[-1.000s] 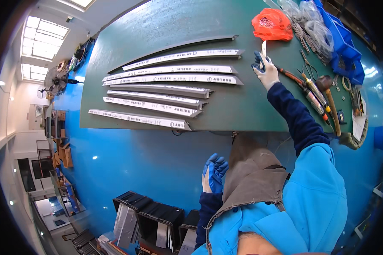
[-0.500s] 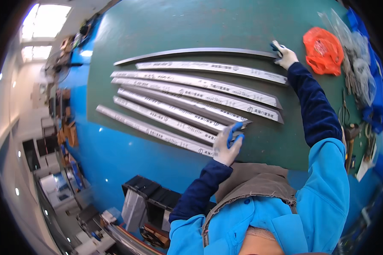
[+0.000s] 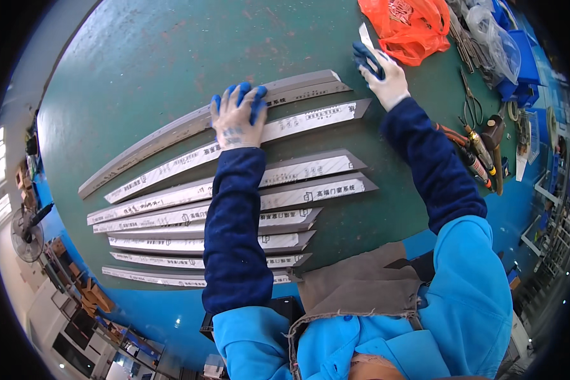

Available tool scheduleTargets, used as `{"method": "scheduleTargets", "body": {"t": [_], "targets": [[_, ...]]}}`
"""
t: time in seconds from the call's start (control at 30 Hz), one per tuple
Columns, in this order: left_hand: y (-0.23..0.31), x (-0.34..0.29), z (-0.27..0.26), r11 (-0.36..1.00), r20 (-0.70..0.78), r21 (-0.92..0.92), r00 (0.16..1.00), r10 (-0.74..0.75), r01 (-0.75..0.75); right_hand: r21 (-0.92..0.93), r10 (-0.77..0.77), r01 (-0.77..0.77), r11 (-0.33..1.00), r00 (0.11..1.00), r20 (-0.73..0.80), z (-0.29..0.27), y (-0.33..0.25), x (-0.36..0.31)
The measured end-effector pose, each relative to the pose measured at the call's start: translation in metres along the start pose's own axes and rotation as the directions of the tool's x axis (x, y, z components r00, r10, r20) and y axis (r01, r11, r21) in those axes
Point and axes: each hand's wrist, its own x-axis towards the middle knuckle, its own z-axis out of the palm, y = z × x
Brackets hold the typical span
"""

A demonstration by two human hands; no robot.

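Note:
Several long metal bars with printed white film and slanted ends lie side by side across the green tabletop. My left hand, in a white glove with blue fingertips, lies across the farthest bar, fingers spread over it. Its palm is close to the second bar. Beyond the bars' right ends, my right hand, gloved alike, is raised with a thin white strip between its bent fingers; what the strip is cannot be made out. My left forearm hides the middle of the nearer bars.
A red plastic bag lies just beyond my right hand. Scissors, a hammer and screwdriver-like tools lie at the right, near a blue bin and clear plastic bags. A fan stands far left.
My left hand has gone from the nearest bars to the farthest one. My right hand has left that bar's end and is now near the red bag. The whole view has shifted.

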Motion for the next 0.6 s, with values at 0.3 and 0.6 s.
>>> {"method": "scheduleTargets", "body": {"t": [0.3, 0.6], "targets": [[-0.030, 0.032, 0.022, 0.993, -0.034, 0.090, 0.997, -0.071, 0.074, 0.713, 0.209, -0.189, 0.675, 0.976, 0.061, -0.031, 0.012, -0.023], [0.049, 0.042, 0.024, 0.967, -0.022, -0.249, 0.999, 0.049, -0.053, 0.533, 0.248, -0.372, 0.760, 0.924, 0.291, -0.069, 0.031, -0.037]]}}
